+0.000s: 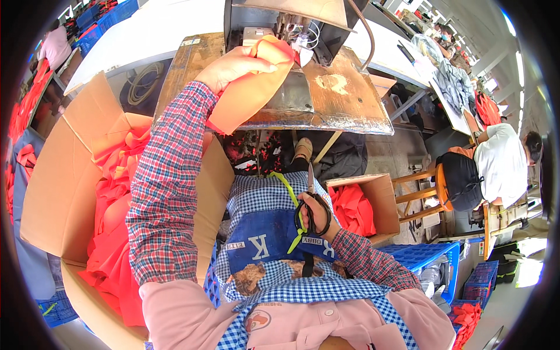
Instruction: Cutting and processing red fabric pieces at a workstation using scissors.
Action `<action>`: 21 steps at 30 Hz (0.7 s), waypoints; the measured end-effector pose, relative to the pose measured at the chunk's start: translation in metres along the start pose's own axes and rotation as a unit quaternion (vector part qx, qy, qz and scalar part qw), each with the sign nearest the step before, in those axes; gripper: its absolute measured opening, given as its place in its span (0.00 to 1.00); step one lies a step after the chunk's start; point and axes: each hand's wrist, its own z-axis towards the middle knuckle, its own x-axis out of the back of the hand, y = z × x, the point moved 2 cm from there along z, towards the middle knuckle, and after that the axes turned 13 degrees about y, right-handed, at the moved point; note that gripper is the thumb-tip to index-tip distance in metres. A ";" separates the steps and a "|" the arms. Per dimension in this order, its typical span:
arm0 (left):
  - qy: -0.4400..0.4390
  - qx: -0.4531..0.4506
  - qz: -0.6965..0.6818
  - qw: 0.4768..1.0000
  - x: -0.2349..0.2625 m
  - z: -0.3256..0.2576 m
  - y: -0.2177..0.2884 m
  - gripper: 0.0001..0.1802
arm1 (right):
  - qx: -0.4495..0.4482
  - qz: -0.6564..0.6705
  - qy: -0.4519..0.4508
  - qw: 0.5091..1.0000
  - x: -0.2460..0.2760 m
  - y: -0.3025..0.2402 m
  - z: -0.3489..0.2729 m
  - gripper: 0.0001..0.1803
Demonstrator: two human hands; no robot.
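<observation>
My left hand (236,67) is raised over the worn wooden table (344,87), pinching an orange-red fabric piece (248,102) between thumb and fingers. The cloth's upper end lies by the needle area of a sewing machine (294,26), while its lower end hangs past the table's front edge. Above my lap, my right hand (318,214) is closed round the black handles of a pair of scissors (311,178), blades pointing up. A yellow-green strip (286,185) runs beside the handles and over my blue checked apron (248,195).
On the left, a large cardboard box (58,181) holds heaped red fabric (116,221). A smaller box (386,204) with red cloth (353,210) stands at my right, near a blue plastic crate (429,252). Farther right, another person (501,163) sits on a wooden stool (441,186).
</observation>
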 end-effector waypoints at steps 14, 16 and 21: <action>-0.033 -0.034 0.051 0.998 0.000 -0.005 0.007 0.23 | 0.007 -0.007 -0.004 1.000 -0.001 0.001 0.001 0.16; -0.040 -0.026 0.044 0.998 -0.005 -0.019 0.016 0.24 | 0.011 -0.009 -0.003 1.000 -0.001 -0.001 0.001 0.16; -0.087 0.058 0.091 0.990 -0.027 -0.066 0.002 0.21 | 0.001 0.011 0.003 1.000 0.000 0.000 0.000 0.15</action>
